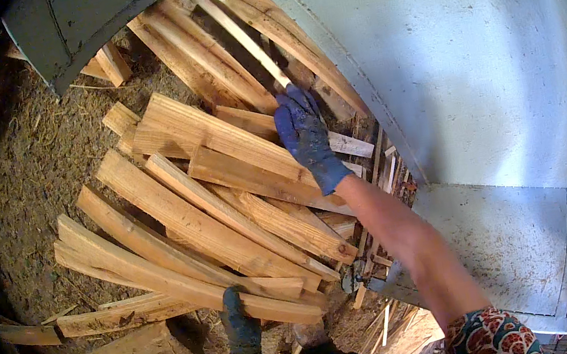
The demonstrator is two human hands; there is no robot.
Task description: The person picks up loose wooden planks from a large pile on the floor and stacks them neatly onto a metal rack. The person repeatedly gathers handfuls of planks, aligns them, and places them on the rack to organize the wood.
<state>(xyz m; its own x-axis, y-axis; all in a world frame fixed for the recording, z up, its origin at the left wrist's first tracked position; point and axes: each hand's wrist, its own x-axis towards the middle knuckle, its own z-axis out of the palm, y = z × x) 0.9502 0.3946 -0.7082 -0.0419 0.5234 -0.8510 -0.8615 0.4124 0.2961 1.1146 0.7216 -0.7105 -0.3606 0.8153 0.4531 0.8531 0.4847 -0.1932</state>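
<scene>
Tan boards (180,218), red-and-green patterned sleeve (494,337)

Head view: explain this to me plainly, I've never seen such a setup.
No robot here: a person works with gloved hands, wearing a wide fisheye camera on the head. It looks down, so straight edges bend. Loose wooden boards lie heaped on rough ground, beside big grey metal panels. The left hand grips a long board near its closer end. The right hand reaches the closer end of a thin pale strip; whether it grips is unclear.
</scene>
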